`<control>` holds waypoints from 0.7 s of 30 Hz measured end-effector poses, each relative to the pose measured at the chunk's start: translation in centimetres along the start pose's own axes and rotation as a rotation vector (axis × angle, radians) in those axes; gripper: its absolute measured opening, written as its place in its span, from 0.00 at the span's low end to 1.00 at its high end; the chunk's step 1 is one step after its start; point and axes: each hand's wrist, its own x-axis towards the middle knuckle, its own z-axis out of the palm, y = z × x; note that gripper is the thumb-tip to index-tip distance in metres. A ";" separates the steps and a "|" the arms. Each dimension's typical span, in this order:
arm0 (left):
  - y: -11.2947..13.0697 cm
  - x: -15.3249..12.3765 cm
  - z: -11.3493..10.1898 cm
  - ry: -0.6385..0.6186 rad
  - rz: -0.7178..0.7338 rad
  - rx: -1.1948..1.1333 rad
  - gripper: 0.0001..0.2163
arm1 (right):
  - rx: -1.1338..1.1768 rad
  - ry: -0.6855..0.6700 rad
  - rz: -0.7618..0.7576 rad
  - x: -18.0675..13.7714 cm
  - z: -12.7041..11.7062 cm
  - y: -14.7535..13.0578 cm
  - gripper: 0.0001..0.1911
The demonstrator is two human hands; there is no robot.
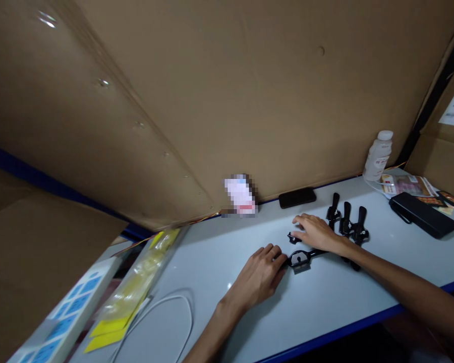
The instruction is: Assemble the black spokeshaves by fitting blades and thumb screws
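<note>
A black spokeshave point(299, 259) with a bare metal blade lies low over the table. My left hand point(263, 272) has its fingers curled around the left handle end. Just above the tool, my right hand point(316, 232) reaches in with thumb and fingers apart. A small black cap piece point(294, 238) is by the right thumb tip; whether they touch, I cannot tell. The right handle of the spokeshave runs under my right wrist. Beyond that wrist several more black spokeshaves point(346, 222) lie side by side, partly hidden by my forearm.
Against the cardboard wall point(280, 101) are a dark phone point(297, 197) and a blurred-out device point(241, 194). At right stand a bottle point(378, 156) and a black case point(423, 216). A white cable point(187, 302) and yellow-filled plastic packaging point(136, 282) lie at left.
</note>
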 end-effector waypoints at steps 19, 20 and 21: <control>-6.7 -1.6 -0.1 0.138 -0.255 -0.292 0.18 | 0.458 -0.365 0.142 0.1 -2.2 1.4 0.13; -6.8 -1.7 -0.3 0.097 -0.262 -0.342 0.17 | 0.486 -0.373 0.139 0.1 -2.4 1.3 0.12; -6.8 -1.8 -0.6 0.063 -0.267 -0.389 0.16 | 0.507 -0.378 0.134 0.0 -2.6 1.2 0.10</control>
